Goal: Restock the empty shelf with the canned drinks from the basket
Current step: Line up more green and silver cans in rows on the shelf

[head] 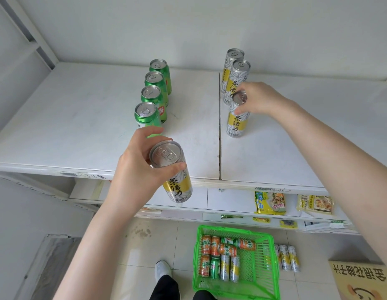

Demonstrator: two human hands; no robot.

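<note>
Trouble could come as the right hand [256, 100], fingers gripping a tall can's [237, 118] top, nudges the row behind, while the left hand [140, 169] grasps another can [173, 172] past the shelf's [80, 126] front edge.

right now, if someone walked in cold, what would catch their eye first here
Probably the two hands over the white shelf: the left hand holds a silver-and-yellow can at the front edge, while the right hand grips the top of a matching can standing in a row on the right. Next, the line of four green cans at mid-shelf, and the bright green basket of cans on the floor below.
</note>
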